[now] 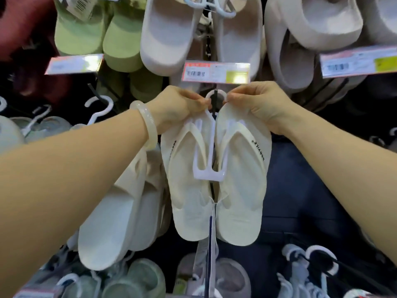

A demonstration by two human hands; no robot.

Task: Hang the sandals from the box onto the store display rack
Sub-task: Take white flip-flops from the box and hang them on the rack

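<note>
Both bare forearms reach in from the lower corners of the head view, the left one wearing a pale bangle [146, 123] at the wrist. Between them hangs a pair of cream flip-flops [217, 179], soles away from the camera, clipped side by side on a white plastic hanger [209, 166]. At the top, the left hand [178, 106] and right hand [255, 104] meet on either side of the hanger's hook [215, 94]. Each hand's fingers are pressed together, pinching the hook's ends and the toe ends of the flip-flops just below. That hook loops around a dark rack peg [214, 100], directly under a price label [216, 72]. White slides [111, 218] hang just left of the pair, green slides [101, 33] and beige ones [171, 35] above.
</note>
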